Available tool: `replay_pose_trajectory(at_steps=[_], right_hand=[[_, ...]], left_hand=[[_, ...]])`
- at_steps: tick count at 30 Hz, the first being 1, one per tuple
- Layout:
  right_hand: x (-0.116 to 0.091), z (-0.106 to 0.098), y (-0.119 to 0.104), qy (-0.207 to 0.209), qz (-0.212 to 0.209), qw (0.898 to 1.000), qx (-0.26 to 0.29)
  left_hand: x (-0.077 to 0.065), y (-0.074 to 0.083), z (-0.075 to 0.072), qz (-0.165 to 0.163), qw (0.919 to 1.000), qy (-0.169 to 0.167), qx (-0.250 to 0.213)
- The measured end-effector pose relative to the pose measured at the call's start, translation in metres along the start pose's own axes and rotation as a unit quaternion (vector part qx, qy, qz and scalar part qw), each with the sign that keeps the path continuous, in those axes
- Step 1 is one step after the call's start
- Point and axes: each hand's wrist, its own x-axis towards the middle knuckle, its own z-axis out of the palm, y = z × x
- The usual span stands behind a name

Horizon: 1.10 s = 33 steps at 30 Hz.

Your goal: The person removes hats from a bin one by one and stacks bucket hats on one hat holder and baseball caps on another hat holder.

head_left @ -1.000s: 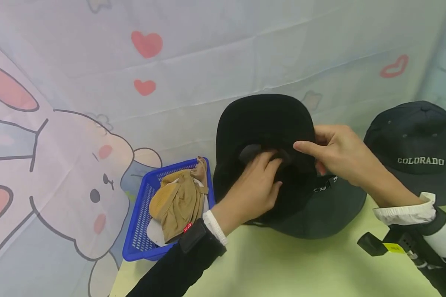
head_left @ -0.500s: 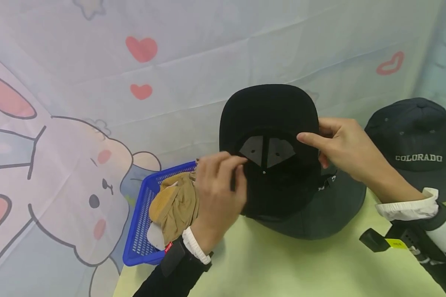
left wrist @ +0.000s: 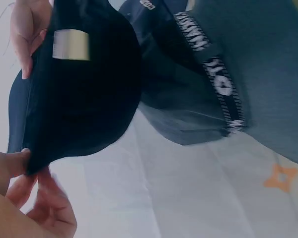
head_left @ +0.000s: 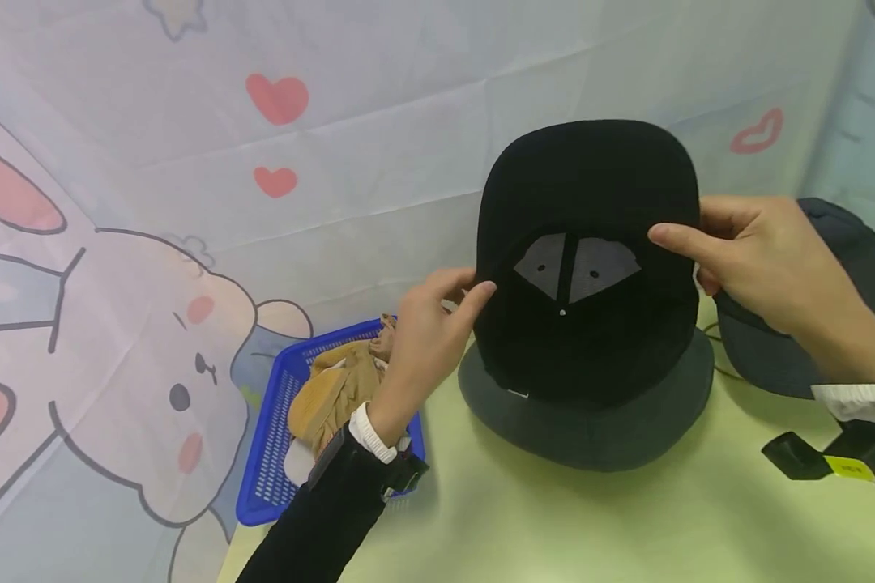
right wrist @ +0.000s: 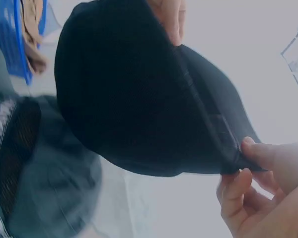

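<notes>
Over the counter (head_left: 525, 518) | black baseball cap (head_left: 591, 259) was held up | left hand (head_left: 433, 320) and right hand (head_left: 780, 259) pinched its side edges | looked light, soft-crowned; stiffer brim (head_left: 591, 174) seemed the surer hold

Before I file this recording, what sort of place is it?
Probably a makeshift indoor tabletop workspace: a pale green table, a blue basket, and a creased cartoon-printed sheet behind them.

A blue basket (head_left: 268, 463) is standing on a light-green table (head_left: 525, 526) and holding tan cloth (head_left: 335, 397). Behind it, a printed sheet (head_left: 408, 121) is hanging, displaying a cartoon rabbit (head_left: 146, 348) and red hearts (head_left: 277, 99).
</notes>
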Motion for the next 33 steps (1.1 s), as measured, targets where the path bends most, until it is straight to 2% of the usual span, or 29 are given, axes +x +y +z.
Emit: replay_pose_trajectory(at_steps=[3, 6, 8, 10, 12, 15, 17, 20, 22, 24, 26, 28, 31, 33], right_hand=[[-0.001, -0.019, 0.005, 0.026, 0.009, 0.999, 0.037], [0.000, -0.033, 0.012, 0.058, 0.000, 0.994, 0.094], [0.001, -0.040, 0.017, 0.080, -0.015, 0.990, 0.113], [0.001, -0.047, 0.023, 0.100, -0.029, 0.986, 0.128], [0.001, -0.053, 0.029, 0.110, -0.046, 0.984, 0.134], [0.000, -0.063, 0.036, 0.122, -0.071, 0.980, 0.139], [-0.001, -0.069, 0.039, 0.131, -0.083, 0.979, 0.135], [-0.001, -0.078, 0.040, 0.143, -0.100, 0.979, 0.105], [0.000, -0.084, 0.039, 0.155, -0.132, 0.978, 0.044], [0.001, -0.091, 0.039, 0.168, -0.171, 0.971, -0.015], [0.000, -0.098, 0.039, 0.174, -0.174, 0.969, -0.035], [0.000, -0.103, 0.040, 0.168, -0.152, 0.974, -0.013], [-0.002, -0.108, 0.044, 0.152, -0.102, 0.982, 0.054], [0.000, -0.111, 0.051, 0.137, -0.106, 0.977, 0.122]], left_hand=[[0.014, 0.012, 0.011, 0.018, 0.9998, 0.000, -0.001], [0.025, 0.024, 0.023, 0.019, 0.9998, -0.002, 0.002], [0.030, 0.031, 0.031, 0.017, 0.9997, -0.005, -0.015], [0.033, 0.037, 0.039, 0.008, 0.9985, -0.009, -0.053], [0.037, 0.043, 0.047, -0.003, 0.9934, -0.015, -0.114], [0.042, 0.052, 0.058, -0.018, 0.9770, -0.024, -0.211], [0.046, 0.057, 0.065, -0.019, 0.9701, -0.029, -0.240], [0.052, 0.063, 0.074, -0.016, 0.9687, -0.030, -0.246], [0.056, 0.067, 0.080, -0.014, 0.9706, -0.028, -0.239], [0.061, 0.070, 0.087, -0.020, 0.9710, -0.025, -0.237], [0.066, 0.073, 0.093, -0.033, 0.9689, -0.030, -0.243], [0.072, 0.076, 0.100, -0.049, 0.9678, -0.040, -0.244], [0.082, 0.081, 0.109, -0.068, 0.9647, -0.048, -0.250], [0.088, 0.083, 0.115, -0.071, 0.9649, -0.051, -0.248]])
